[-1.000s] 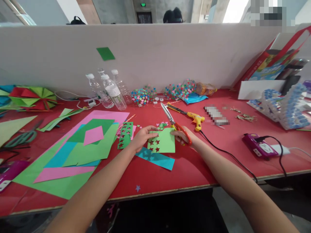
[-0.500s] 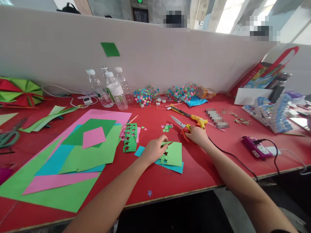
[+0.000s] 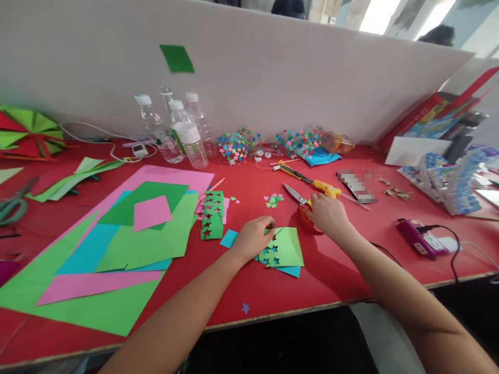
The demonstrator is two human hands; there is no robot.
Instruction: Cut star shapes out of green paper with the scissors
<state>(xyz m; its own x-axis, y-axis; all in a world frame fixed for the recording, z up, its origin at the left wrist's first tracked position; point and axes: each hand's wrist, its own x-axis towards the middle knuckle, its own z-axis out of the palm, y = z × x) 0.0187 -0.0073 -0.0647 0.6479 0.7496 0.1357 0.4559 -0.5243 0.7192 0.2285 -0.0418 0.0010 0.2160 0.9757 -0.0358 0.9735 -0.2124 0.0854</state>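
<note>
My left hand [image 3: 254, 239] rests at the left edge of a light green sheet [image 3: 289, 248] with star-shaped holes, its fingers curled; what they pinch, if anything, is too small to name. Beneath that sheet lies a blue sheet [image 3: 289, 270]. My right hand [image 3: 326, 210] is over the red and yellow handles of a pair of scissors [image 3: 297, 195], whose blades are slightly apart and point to the upper left. Small green and pink paper stars [image 3: 273, 200] lie between the hands, farther back. A dark green strip [image 3: 212, 215] with star holes is to the left.
Coloured sheets [image 3: 156, 244] spread over the left of the red table [image 3: 218, 291]. Plastic bottles [image 3: 191, 137] and star-covered balls [image 3: 234, 147] stand along the partition. A yellow glue gun [image 3: 326, 188] lies behind my right hand, a purple device [image 3: 421, 238] farther right.
The view has shifted a little downward. The raised edge of the light green sheet near my left hand now looks flatter. My right hand stays at the scissors' handles.
</note>
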